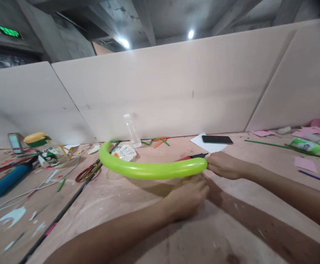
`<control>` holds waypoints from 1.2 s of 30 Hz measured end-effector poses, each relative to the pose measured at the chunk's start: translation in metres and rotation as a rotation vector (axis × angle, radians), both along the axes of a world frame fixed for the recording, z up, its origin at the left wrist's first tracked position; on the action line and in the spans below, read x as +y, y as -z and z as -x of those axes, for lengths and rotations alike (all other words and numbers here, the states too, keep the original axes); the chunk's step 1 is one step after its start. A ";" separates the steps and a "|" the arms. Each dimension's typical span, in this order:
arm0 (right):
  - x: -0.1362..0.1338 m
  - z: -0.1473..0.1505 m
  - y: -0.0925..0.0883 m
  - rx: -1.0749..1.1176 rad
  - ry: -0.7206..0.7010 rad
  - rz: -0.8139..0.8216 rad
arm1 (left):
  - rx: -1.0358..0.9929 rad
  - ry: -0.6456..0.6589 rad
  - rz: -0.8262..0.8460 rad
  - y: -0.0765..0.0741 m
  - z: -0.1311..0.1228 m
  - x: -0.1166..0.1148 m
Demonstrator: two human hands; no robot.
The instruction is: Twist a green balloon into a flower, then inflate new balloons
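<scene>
A long, inflated lime-green modelling balloon [154, 171] curves above the table, its far end bending away at the left. My right hand [224, 165] is closed at the balloon's right end, fingers wrapped round its tip. Just below that end is my left hand [188, 194], its fingers curled and slightly blurred; whatever they hold is hidden. Behind the balloon's right end lies a red and black object [195, 157], partly covered. A crumpled clear plastic packet [125, 153] rests behind the balloon's left part.
At the back stand a clear bottle [132, 132] and pale partition boards [170, 88]. A black phone [217, 139] lies on white paper. On the left are a yellow-lidded jug [47, 148], a blue cylindrical object [10, 179] and cables. Green wrapping [306, 145] lies right.
</scene>
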State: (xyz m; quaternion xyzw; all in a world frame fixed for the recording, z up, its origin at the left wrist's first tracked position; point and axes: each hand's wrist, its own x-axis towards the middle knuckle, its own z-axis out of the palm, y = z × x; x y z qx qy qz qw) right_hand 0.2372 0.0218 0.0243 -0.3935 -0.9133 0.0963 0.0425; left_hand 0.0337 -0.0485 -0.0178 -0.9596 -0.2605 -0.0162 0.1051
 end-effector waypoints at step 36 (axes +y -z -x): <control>-0.002 0.022 0.071 -0.128 -0.072 -0.300 | 0.047 -0.457 -0.066 0.023 0.045 0.021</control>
